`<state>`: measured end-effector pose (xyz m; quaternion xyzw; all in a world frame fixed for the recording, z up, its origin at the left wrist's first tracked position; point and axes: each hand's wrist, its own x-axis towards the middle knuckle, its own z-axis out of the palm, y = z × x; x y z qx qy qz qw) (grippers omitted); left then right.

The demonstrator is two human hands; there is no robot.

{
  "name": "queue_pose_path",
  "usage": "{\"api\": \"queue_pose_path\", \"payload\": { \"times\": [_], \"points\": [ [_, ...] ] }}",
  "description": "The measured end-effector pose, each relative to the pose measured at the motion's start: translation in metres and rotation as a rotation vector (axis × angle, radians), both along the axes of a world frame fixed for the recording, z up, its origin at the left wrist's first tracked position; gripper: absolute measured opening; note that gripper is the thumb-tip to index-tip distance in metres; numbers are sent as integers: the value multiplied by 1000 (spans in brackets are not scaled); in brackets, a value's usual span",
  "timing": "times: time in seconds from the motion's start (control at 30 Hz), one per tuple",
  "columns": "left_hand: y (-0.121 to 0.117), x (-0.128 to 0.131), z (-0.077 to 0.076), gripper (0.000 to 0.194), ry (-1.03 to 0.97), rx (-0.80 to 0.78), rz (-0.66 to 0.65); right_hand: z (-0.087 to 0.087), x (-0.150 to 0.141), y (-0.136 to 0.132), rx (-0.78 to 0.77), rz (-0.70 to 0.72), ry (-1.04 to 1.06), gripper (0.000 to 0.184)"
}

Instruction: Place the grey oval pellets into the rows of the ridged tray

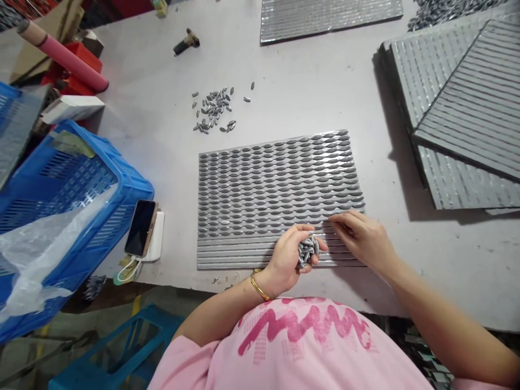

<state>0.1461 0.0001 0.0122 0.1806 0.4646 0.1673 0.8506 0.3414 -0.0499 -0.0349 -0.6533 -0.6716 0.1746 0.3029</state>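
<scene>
No writing is legible; the pink T-shirt (pixel 300 346) bears only a scrawled graphic.

We wear a loose pale pink short-sleeved T-shirt (pixel 292 352), its chest marked by a darker pink scribbled print (pixel 304 325) with small dotted patches beneath the strokes. A thin gold bangle (pixel 260 287) circles our left wrist (pixel 268 276).

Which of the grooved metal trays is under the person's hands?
The middle tray: upper rows filled with grey pieces, lowest grooves bare. The top tray and the stack of trays at right lie away from the left hand and right hand.
</scene>
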Motion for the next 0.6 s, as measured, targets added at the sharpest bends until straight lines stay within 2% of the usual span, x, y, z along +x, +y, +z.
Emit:
{"api": "queue_pose_path", "payload": {
  "times": [0.2, 0.33, 0.43, 0.6],
  "points": [
    [1, 0, -1, 26, -49, -10, -16, -4, 4, -5, 67, 50, -322, 21],
    [1, -1, 0, 29, -48, -26, -18, -6, 5, -5, 54, 68, -336, 23],
    [0, -1, 1, 29, -41, -41, -12, 1, 3, -6, 41, 60, -183, 21],
    [-3, 2, -1, 25, -26, -17, 3, 26, -10, -9, -34, 127, 294, 27]
  ]
}}
